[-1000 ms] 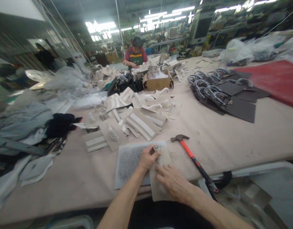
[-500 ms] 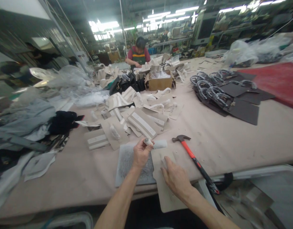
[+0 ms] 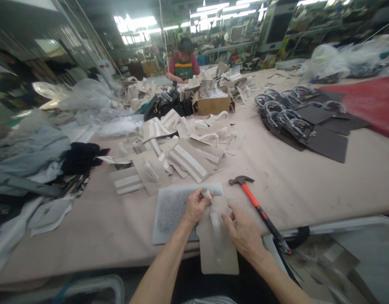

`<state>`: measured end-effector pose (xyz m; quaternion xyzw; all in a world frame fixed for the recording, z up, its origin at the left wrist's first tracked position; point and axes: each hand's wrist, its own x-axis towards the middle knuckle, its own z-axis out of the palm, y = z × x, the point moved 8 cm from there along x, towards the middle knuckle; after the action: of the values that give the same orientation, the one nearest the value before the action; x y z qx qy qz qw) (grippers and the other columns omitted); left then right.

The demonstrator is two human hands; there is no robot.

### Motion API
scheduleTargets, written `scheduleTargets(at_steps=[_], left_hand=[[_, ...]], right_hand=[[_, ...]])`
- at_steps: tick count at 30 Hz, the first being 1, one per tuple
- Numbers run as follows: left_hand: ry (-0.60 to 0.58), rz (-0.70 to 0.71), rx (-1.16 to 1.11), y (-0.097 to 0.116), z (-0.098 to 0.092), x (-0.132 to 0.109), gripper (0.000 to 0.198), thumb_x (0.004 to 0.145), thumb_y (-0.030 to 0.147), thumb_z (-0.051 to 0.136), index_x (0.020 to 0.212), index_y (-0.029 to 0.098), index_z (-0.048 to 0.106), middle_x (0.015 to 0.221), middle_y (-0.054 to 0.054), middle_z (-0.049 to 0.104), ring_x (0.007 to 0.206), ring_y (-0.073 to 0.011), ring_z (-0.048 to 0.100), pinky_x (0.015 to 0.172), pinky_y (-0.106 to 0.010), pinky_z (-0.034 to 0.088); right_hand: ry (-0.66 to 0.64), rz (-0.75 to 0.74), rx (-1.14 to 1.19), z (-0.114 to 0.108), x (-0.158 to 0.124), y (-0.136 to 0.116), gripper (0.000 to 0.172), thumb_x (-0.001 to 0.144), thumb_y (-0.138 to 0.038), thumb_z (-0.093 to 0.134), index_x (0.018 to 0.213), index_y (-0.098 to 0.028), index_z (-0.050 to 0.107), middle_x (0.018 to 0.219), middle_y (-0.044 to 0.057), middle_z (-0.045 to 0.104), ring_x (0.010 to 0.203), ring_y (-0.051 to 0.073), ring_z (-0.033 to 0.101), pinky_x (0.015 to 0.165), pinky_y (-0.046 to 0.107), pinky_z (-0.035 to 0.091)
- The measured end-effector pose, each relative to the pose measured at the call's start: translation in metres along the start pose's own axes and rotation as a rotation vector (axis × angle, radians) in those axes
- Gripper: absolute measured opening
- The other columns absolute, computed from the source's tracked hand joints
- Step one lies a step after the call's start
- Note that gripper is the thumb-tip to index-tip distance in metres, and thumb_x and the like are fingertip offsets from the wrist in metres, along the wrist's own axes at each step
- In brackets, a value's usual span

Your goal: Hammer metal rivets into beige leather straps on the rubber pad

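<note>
My left hand (image 3: 196,207) is closed round a small pale cylindrical tool (image 3: 207,194), held upright over a beige cut panel (image 3: 217,249). My right hand (image 3: 243,232) rests on the panel's right side, fingers curled against it. A pale strap piece (image 3: 215,226) lies lengthwise on the panel between my two hands. The panel overlaps a grey speckled work mat (image 3: 173,209) and hangs over the table's near edge.
A red-handled hammer (image 3: 257,209) lies just right of my right hand. Several beige panels (image 3: 184,158) are piled beyond the mat. Dark panels with handles (image 3: 303,124) lie at the right, a cardboard box (image 3: 213,103) farther back. A person (image 3: 183,65) works at the far end.
The beige panel has been turned and slid, so that it now lies lengthwise toward me. My left hand with the tool came back down to it. My right hand shifted to the panel's right side.
</note>
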<state>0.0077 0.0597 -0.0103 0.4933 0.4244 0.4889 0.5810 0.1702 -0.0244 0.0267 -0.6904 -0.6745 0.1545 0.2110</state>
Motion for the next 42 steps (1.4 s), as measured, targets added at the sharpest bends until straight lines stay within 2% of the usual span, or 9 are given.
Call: scheduleTargets(at_steps=[3,7,13,17,22,30,33,37,42], left_hand=[[-0.036,0.005,0.03,0.001,0.002,-0.001,0.025,0.077,0.033,0.073,0.093,0.014,0.069,0.09,-0.007,0.075,0.081,-0.0184,0.067,0.073,-0.025,0.051],[-0.07,0.021,0.088,0.003,0.004,-0.002,0.021,0.078,0.029,0.071,0.093,0.014,0.07,0.088,-0.006,0.073,0.077,-0.017,0.064,0.069,-0.024,0.049],[-0.089,0.032,0.121,0.001,0.006,-0.003,0.019,0.078,0.026,0.068,0.094,0.016,0.069,0.087,-0.004,0.072,0.077,-0.0171,0.064,0.07,-0.024,0.048],[-0.094,0.056,0.182,0.0,0.007,-0.004,0.017,0.08,0.026,0.066,0.094,0.017,0.069,0.088,-0.004,0.071,0.077,-0.0175,0.064,0.07,-0.025,0.047],[-0.099,0.065,0.199,0.002,0.008,-0.005,0.015,0.079,0.023,0.064,0.093,0.017,0.069,0.084,-0.003,0.069,0.076,-0.017,0.062,0.069,-0.025,0.046],[-0.157,0.182,0.345,0.009,0.013,-0.013,0.017,0.082,0.021,0.063,0.097,0.017,0.07,0.089,-0.003,0.07,0.081,-0.0176,0.061,0.074,-0.026,0.047],[-0.168,0.165,0.372,0.009,0.013,-0.015,0.016,0.082,0.02,0.063,0.096,0.018,0.07,0.088,-0.003,0.07,0.081,-0.018,0.061,0.075,-0.027,0.047],[-0.163,0.151,0.378,0.011,0.014,-0.015,0.016,0.082,0.02,0.061,0.095,0.019,0.071,0.086,-0.001,0.068,0.08,-0.0184,0.06,0.075,-0.027,0.046],[-0.155,0.163,0.418,0.012,0.016,-0.015,0.011,0.08,0.019,0.062,0.088,0.018,0.069,0.07,0.002,0.059,0.066,-0.0154,0.052,0.065,-0.025,0.04]], right_hand=[[0.116,0.061,-0.273,-0.023,0.009,0.041,0.038,0.099,-0.04,0.045,0.118,-0.011,0.06,0.101,0.015,0.066,0.091,0.027,0.064,0.08,0.037,0.048],[0.028,0.17,-0.499,-0.031,0.013,0.086,0.03,0.096,-0.038,0.051,0.108,-0.012,0.061,0.098,0.013,0.062,0.089,0.028,0.061,0.075,0.037,0.044],[-0.083,0.234,-0.518,-0.022,0.018,0.107,0.026,0.098,-0.035,0.048,0.103,-0.013,0.059,0.096,0.013,0.061,0.086,0.027,0.061,0.07,0.034,0.037],[-0.215,0.333,-0.364,-0.019,0.027,0.114,0.018,0.097,-0.029,0.045,0.1,-0.015,0.056,0.093,0.012,0.062,0.082,0.025,0.061,0.065,0.032,0.03],[-0.255,0.547,0.286,-0.017,0.028,0.11,0.012,0.081,-0.016,0.059,0.075,-0.02,0.049,0.063,-0.001,0.048,0.066,0.017,0.05,0.061,0.028,0.025],[-0.369,0.678,0.821,-0.007,0.016,0.055,0.012,0.086,-0.027,0.041,0.075,-0.024,0.037,0.059,-0.008,0.036,0.041,0.008,0.032,0.043,0.022,0.032],[-0.205,0.494,0.734,-0.045,0.015,0.036,0.026,0.092,-0.045,0.037,0.08,-0.023,0.043,0.058,-0.007,0.04,0.042,0.01,0.036,0.043,0.023,0.029],[0.059,0.017,0.222,-0.1,0.003,0.006,0.038,0.096,-0.053,0.033,0.075,-0.023,0.044,0.054,-0.003,0.044,0.047,0.013,0.042,0.051,0.027,0.028],[-0.109,-0.185,-0.246,-0.089,-0.008,-0.007,0.036,0.1,-0.043,0.031,0.075,-0.023,0.046,0.053,0.001,0.053,0.04,0.013,0.039,0.049,0.03,0.013]])
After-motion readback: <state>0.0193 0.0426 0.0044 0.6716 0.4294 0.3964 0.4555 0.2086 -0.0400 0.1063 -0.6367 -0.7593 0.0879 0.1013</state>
